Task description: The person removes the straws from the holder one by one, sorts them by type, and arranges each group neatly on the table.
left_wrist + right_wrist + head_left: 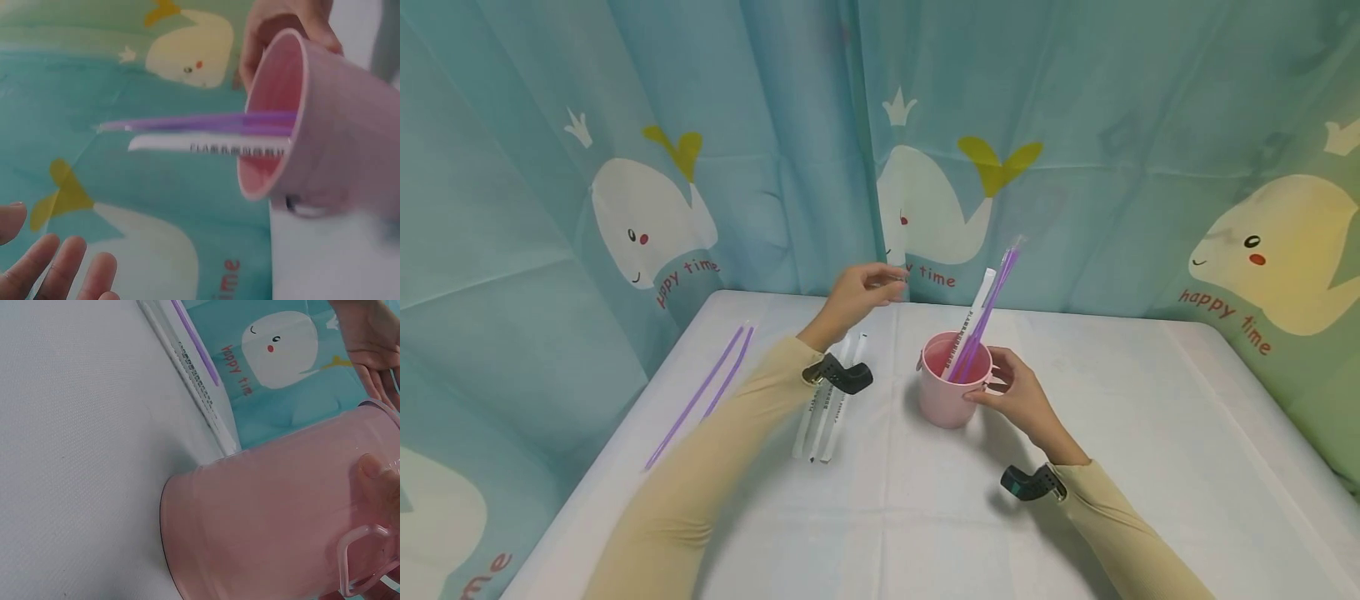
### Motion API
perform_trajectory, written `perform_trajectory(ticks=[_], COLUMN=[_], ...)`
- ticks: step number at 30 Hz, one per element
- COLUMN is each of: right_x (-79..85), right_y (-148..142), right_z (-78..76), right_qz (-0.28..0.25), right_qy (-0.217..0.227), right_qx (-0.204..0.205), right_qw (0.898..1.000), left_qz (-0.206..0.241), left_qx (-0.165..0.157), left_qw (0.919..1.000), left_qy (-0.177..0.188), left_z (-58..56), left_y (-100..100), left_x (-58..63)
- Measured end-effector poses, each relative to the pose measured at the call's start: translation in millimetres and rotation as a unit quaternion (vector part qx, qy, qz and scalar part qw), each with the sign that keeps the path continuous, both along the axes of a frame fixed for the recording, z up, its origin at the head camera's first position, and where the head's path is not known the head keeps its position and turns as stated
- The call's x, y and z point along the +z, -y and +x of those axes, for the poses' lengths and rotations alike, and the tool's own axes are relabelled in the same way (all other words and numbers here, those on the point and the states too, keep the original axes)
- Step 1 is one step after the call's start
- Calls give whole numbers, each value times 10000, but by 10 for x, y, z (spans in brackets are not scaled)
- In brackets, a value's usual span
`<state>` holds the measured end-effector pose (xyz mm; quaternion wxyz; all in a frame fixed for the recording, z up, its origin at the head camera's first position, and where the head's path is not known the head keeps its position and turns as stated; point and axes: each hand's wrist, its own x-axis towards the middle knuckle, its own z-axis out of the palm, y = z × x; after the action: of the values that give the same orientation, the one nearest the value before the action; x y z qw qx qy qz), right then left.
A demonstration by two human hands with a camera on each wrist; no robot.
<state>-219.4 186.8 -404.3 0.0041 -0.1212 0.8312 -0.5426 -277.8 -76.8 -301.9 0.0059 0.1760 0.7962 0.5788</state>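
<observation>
A pink bucket (942,406) with small side handles stands upright on the table. Purple straws (997,292) in clear wrapping and a white paper-wrapped straw (976,310) lean inside it, their upper ends above the rim. My right hand (1021,396) holds the bucket by its right side; in the right wrist view the thumb (375,478) lies against the wall near a handle (345,562). To the left of the bucket and higher, my left hand (861,298) hovers with fingers loosely bent. Nothing shows between those fingers (56,269) in the left wrist view.
Several white paper-wrapped straws (828,425) lie on the white table (865,533) below the left forearm. Two purple straws (700,392) lie farther left, one partly covered by the sleeve. A whale-print curtain (805,167) hangs behind the table.
</observation>
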Motion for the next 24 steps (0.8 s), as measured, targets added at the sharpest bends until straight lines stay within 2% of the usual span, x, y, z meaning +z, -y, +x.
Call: perform_trajectory(ticks=[8,18,24], right_x=[4,-32,-29], right_y=[1,-8,-8], right_z=[1,-23,-15], right_qz=[-47,27,34], right_qy=[-34,-95,-96], right_qx=[17,29,-6], right_qw=[10000,9999,9999], left_qz=[-210,-491,-484], left_qx=[-426,-632,-618], left_qw=[9988,9968,9969], left_qy=[-96,-49,-22], left_z=[-36,-44,-101], left_y=[-318,-645,-769], left_x=[-10,-54,-102])
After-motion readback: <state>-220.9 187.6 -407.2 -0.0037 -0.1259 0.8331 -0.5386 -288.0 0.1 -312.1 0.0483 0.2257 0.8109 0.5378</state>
